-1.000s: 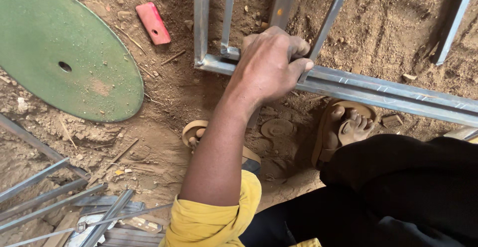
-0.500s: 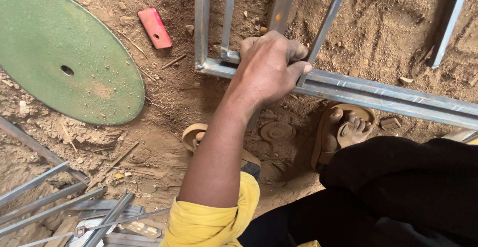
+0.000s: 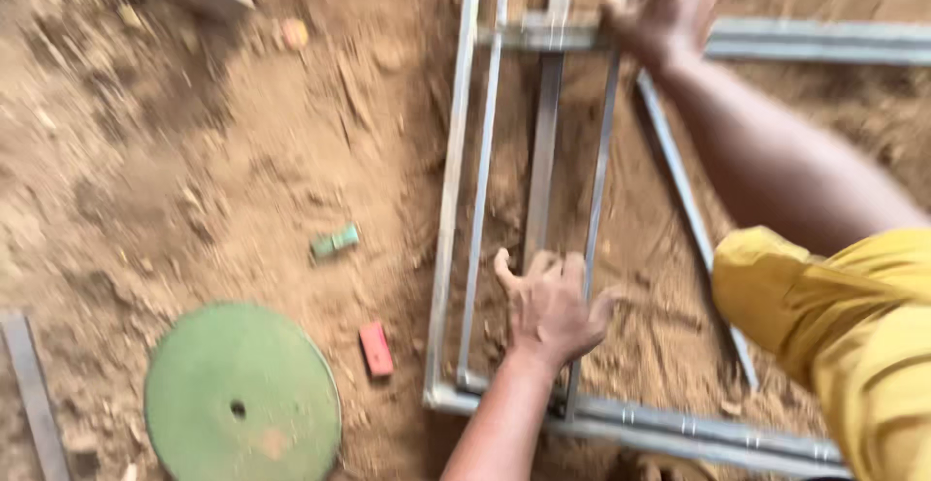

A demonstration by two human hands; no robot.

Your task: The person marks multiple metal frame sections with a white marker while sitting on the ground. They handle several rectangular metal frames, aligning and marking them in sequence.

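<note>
A grey metal frame point(image 3: 448, 248) of long upright bars and crossbars lies flat on sandy ground. My left hand point(image 3: 548, 308) is on the bars near the frame's near end, its fingers curled over a thin rod point(image 3: 596, 180) and the thumb spread out. At the far end my right hand point(image 3: 661, 14) grips the frame where the far crossbar point(image 3: 815, 43) meets the uprights. A yellow sleeve point(image 3: 844, 326) covers that arm's shoulder. The picture is blurred by motion.
A round green disc point(image 3: 242, 399) with a centre hole lies on the sand at lower left, a small red block point(image 3: 376, 348) beside it. A small green object point(image 3: 335, 241) lies farther up. A loose thin bar point(image 3: 689, 219) lies slanted inside the frame. A metal strip point(image 3: 34, 394) sits at the left edge.
The view has swung up and out, showing the whole frame. My left hand moved from the near crossbar up onto the upright bars. My right hand has come into view on the far crossbar.
</note>
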